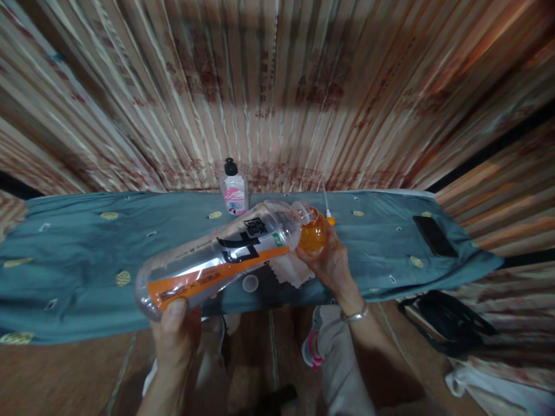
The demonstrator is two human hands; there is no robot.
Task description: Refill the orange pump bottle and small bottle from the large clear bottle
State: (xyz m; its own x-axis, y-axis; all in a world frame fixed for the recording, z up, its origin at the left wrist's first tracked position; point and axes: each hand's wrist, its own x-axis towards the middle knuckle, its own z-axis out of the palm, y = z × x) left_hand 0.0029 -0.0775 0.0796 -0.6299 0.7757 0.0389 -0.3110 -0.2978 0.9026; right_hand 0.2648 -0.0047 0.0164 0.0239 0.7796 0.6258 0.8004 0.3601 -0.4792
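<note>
My left hand (177, 329) is closed around the lower end of a large clear plastic drink bottle (208, 254) with an orange and silver label. The bottle lies tilted almost level, its neck pointing right. Its mouth meets the top of a small see-through orange bottle (313, 236), which the fingers of my right hand (332, 263) grip from the right side. Whether liquid is passing between the two I cannot tell. Behind my right hand, an orange cap with a thin white tube (330, 219) lies on the cloth. A white round cap (250, 283) and a pale crumpled tissue (291, 271) lie below the bottles.
A clear bottle with a black cap and pink label (235, 193) stands at the back of the table with its teal cloth (87, 242). A dark phone (435, 236) lies at the right. Pleated curtains (269, 86) rise behind; a black bag (448, 323) sits lower right.
</note>
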